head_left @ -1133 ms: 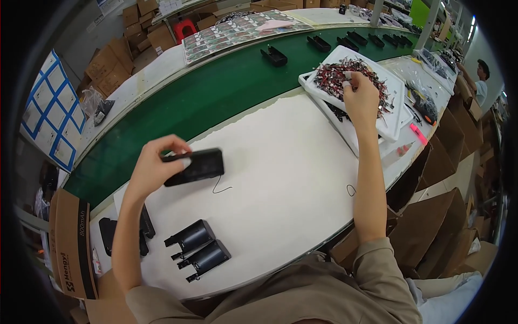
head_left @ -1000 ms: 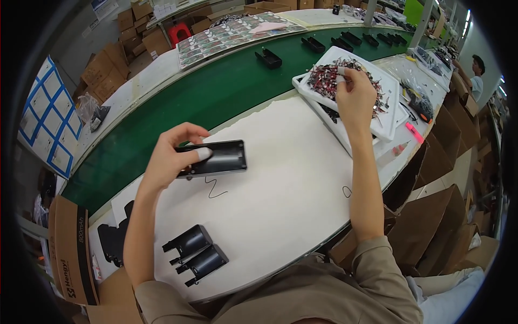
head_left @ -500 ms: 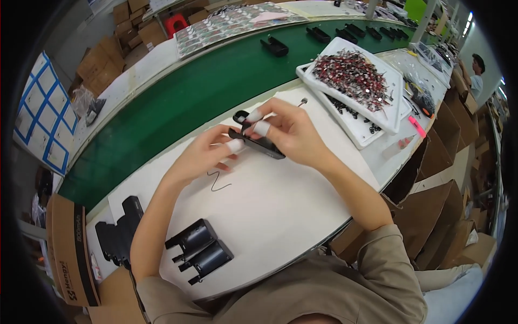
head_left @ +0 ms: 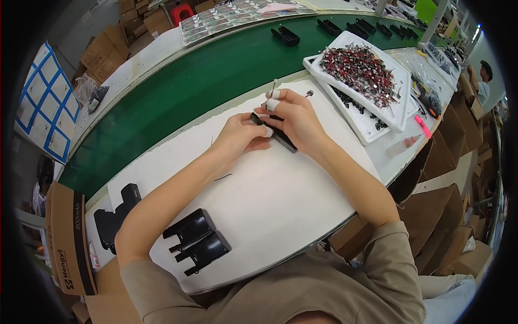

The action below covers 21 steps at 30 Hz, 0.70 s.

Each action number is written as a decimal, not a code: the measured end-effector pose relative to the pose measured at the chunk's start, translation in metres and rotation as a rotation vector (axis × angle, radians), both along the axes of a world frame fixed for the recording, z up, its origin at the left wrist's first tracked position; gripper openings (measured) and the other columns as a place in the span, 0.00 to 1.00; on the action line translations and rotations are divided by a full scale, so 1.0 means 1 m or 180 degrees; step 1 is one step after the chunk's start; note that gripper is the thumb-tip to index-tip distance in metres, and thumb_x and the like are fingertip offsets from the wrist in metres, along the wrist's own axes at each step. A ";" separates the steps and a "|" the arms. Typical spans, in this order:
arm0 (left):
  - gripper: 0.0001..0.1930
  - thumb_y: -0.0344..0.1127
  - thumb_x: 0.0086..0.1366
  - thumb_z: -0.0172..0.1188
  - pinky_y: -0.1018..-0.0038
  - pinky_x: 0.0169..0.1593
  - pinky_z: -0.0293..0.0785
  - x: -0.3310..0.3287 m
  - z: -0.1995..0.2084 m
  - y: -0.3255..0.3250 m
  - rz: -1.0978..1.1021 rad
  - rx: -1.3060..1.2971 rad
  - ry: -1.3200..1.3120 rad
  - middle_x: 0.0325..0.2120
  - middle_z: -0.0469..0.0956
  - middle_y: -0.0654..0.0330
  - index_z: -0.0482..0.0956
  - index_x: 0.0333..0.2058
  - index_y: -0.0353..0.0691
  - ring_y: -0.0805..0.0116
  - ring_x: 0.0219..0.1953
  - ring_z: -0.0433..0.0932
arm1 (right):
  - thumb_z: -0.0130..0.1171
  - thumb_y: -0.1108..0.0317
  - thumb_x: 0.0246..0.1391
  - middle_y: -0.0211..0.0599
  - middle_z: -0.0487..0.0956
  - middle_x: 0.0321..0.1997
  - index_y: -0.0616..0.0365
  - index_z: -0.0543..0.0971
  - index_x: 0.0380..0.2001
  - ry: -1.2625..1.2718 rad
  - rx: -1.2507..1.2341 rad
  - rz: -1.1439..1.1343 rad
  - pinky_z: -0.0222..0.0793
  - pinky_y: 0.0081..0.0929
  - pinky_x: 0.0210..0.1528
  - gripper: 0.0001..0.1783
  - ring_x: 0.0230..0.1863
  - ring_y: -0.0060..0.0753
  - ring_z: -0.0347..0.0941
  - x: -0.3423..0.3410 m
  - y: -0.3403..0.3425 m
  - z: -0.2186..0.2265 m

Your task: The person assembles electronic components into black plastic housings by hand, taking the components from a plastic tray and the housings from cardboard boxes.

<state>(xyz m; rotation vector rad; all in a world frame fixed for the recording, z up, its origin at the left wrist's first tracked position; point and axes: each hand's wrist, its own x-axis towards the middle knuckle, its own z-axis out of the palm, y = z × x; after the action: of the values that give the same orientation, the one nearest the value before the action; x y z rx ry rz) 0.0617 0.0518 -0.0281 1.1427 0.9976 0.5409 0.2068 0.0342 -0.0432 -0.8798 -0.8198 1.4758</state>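
Observation:
Over the white work surface (head_left: 291,189), my left hand (head_left: 240,135) is closed around one end of a black plastic housing (head_left: 284,141). Its fingers hide much of that end. My right hand (head_left: 294,116) is closed just above the housing, thumb and forefinger pinched together. A thin pale-tipped piece (head_left: 275,85) sticks up from those fingers, too small to name. White wraps cover some fingertips on both hands. Below my left forearm lies a short black wire (head_left: 223,176). A small connector (head_left: 309,94) rests beyond my right hand.
Two black housing shells (head_left: 202,237) lie side by side near the front edge; more black parts (head_left: 116,218) sit left. White foam trays (head_left: 402,116) hold red-wired components (head_left: 359,73). A green conveyor belt (head_left: 178,94) carries black housings (head_left: 285,36). A cardboard box (head_left: 67,243) stands left.
Both hands and the housing have shifted to the right. My right fingers have risen, with the thin pale-tipped piece now showing; my left hand has closed further over the housing's end.

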 end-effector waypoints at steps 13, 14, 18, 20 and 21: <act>0.29 0.29 0.59 0.49 0.71 0.47 0.71 0.023 -0.008 -0.028 -0.0166 0.0935 -0.1004 0.51 0.54 0.57 0.42 0.54 0.43 0.66 0.51 0.63 | 0.41 0.81 0.43 0.43 0.68 0.36 0.58 0.62 0.38 0.1750 0.0432 -0.0214 0.64 0.41 0.53 0.15 0.46 0.41 0.66 0.002 -0.008 0.010; 0.31 0.31 0.60 0.49 0.66 0.50 0.69 0.025 -0.009 -0.027 -0.0265 0.0805 -0.1100 0.53 0.50 0.56 0.39 0.56 0.48 0.62 0.56 0.55 | 0.41 0.81 0.43 0.44 0.68 0.36 0.58 0.61 0.40 0.1830 0.0410 -0.0158 0.64 0.41 0.53 0.17 0.46 0.42 0.66 0.003 -0.010 0.013; 0.34 0.33 0.61 0.47 0.64 0.49 0.68 0.025 -0.002 -0.023 -0.0253 0.1179 -0.0978 0.55 0.50 0.59 0.37 0.59 0.61 0.64 0.56 0.58 | 0.46 0.77 0.47 0.42 0.70 0.36 0.62 0.63 0.45 0.1871 0.0820 0.0069 0.63 0.40 0.53 0.19 0.48 0.38 0.64 0.011 -0.010 0.025; 0.31 0.35 0.62 0.45 0.68 0.43 0.71 0.017 0.004 -0.021 0.0007 0.0805 -0.1023 0.47 0.64 0.56 0.39 0.59 0.60 0.67 0.45 0.68 | 0.51 0.73 0.47 0.36 0.73 0.35 0.64 0.72 0.42 0.0973 0.1186 -0.0215 0.62 0.27 0.46 0.16 0.43 0.25 0.66 0.021 -0.008 0.030; 0.30 0.40 0.62 0.42 0.68 0.38 0.72 0.013 0.007 -0.017 0.0051 0.0748 -0.0994 0.39 0.70 0.55 0.38 0.59 0.58 0.66 0.36 0.73 | 0.52 0.72 0.47 0.33 0.74 0.34 0.64 0.74 0.40 0.0521 0.1224 -0.0402 0.60 0.23 0.41 0.14 0.40 0.20 0.65 0.026 -0.009 0.033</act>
<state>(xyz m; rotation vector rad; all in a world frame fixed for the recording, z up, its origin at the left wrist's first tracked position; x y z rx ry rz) 0.0742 0.0351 -0.0206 1.2123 0.6860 0.8384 0.2324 0.0254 -0.0099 -0.5057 -0.8714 1.2083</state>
